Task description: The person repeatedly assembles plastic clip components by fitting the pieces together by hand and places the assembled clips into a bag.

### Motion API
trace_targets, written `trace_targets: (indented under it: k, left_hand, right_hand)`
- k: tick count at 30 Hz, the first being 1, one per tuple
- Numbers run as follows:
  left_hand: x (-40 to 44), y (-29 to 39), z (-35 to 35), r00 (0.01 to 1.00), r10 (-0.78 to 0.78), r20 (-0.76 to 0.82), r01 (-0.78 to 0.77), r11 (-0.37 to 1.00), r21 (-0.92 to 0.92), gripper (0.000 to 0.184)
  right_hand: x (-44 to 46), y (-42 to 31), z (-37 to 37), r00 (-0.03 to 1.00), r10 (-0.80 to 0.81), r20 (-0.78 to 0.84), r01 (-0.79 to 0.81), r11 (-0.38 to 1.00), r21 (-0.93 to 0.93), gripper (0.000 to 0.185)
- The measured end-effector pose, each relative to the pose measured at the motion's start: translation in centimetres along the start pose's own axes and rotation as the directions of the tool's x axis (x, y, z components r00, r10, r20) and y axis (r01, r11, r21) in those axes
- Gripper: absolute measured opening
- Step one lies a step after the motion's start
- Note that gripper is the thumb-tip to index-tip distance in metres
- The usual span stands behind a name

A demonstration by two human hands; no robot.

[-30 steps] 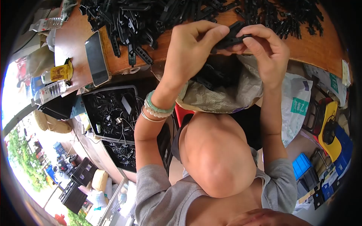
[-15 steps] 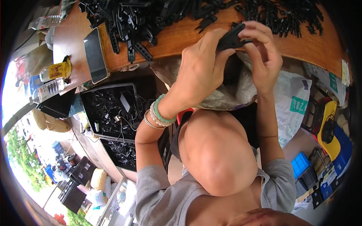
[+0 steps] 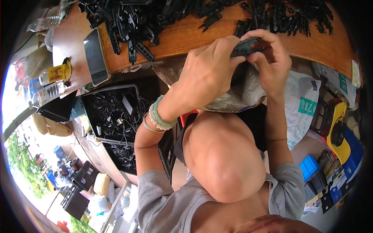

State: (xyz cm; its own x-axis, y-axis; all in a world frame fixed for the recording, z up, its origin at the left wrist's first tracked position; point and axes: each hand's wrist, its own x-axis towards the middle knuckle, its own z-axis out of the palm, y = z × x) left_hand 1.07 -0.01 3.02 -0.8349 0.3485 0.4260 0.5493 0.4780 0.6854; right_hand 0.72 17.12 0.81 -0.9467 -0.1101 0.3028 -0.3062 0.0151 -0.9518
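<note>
A black molded plastic part [image 3: 245,47] is held over the table's near edge. My left hand [image 3: 211,70] is closed on its left end, thumb below and fingers behind. My right hand [image 3: 272,62] is curled round its right end, thumb and forefinger pinching there; a small dark piece lies between those fingertips, partly hidden. Behind my hands, a large heap of black plastic parts [image 3: 132,23] covers the wooden table [image 3: 175,37], with a second heap of smaller black pieces [image 3: 283,19] to the right. Below my hands hangs an opened woven sack [image 3: 248,91].
A phone [image 3: 96,58] lies on the table's left side, near a yellow-labelled container [image 3: 58,73]. Left of my legs stand a black tray [image 3: 110,110] of small parts and cables and another tray [image 3: 123,159]. A white printed bag [image 3: 301,105] hangs at right.
The black plastic part has been turned, and its molded side now shows. Both hands have shifted slightly down, and the right fingertips have closed in on its right end.
</note>
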Motion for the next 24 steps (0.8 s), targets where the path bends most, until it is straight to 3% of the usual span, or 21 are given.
trace_targets:
  k: [4,6,10,13,15,16,18,19,20,22,23,24]
  left_hand:
    - [-0.1,0.1,0.2,1.000,-0.021,-0.009,0.020,0.999,-0.025,0.027]
    - [-0.1,0.3,0.3,0.996,0.013,-0.084,-0.017,0.998,-0.052,0.027]
    - [0.3,0.0,0.1,0.997,-0.054,-0.061,0.048,0.995,-0.088,0.028]
    - [-0.1,-0.6,0.0,0.995,-0.101,-0.014,0.096,0.976,-0.195,0.034]
    - [-0.4,-1.0,-0.4,0.967,-0.224,0.117,0.250,0.919,-0.304,0.028]
    - [-0.6,-1.4,-0.6,0.968,-0.223,0.116,0.248,0.920,-0.304,0.028]
    - [-0.7,-2.7,-1.3,0.965,-0.178,0.193,0.224,0.941,-0.254,0.020]
    - [-0.4,-3.2,-1.5,0.976,-0.187,0.116,0.213,0.937,-0.276,0.015]
    - [0.2,-4.1,-1.9,0.990,-0.129,0.056,0.136,0.980,-0.147,0.012]
    - [1.6,-6.3,-1.7,0.983,0.016,-0.181,0.015,0.985,0.171,0.007]
    - [2.4,-7.1,-1.7,0.983,0.023,-0.185,0.010,0.984,0.177,0.007]
    - [3.1,-7.7,-1.8,0.973,0.053,-0.223,0.032,0.933,0.359,0.006]
  right_hand:
    - [-0.2,-0.6,0.0,0.994,0.113,-0.011,-0.113,0.993,0.016,0.030]
    - [0.0,-0.6,-0.1,1.000,-0.005,-0.025,0.005,1.000,-0.022,0.025]
    - [0.6,-0.1,-0.6,0.996,-0.085,-0.031,0.083,0.994,-0.064,0.021]
    - [0.6,0.0,-0.7,0.999,0.017,0.038,-0.020,0.996,0.088,0.021]
    - [0.1,0.2,-1.0,0.972,0.198,0.126,-0.213,0.970,0.120,0.021]
    - [0.0,0.3,-1.3,0.972,0.196,0.126,-0.211,0.970,0.119,0.021]
    - [-0.1,0.5,-1.6,0.899,0.313,0.307,-0.328,0.945,-0.001,0.019]
    - [0.0,0.1,-0.9,0.912,0.273,0.307,-0.266,0.962,-0.066,0.016]
    - [0.4,0.2,-0.4,0.912,0.272,0.307,-0.265,0.962,-0.066,0.016]
    - [2.1,0.9,0.5,0.948,-0.066,0.313,0.189,0.905,-0.382,0.014]
    - [3.0,1.6,1.3,0.945,-0.201,0.259,0.303,0.836,-0.457,0.016]
    - [3.9,2.1,2.0,0.943,-0.208,0.258,0.309,0.835,-0.455,0.016]
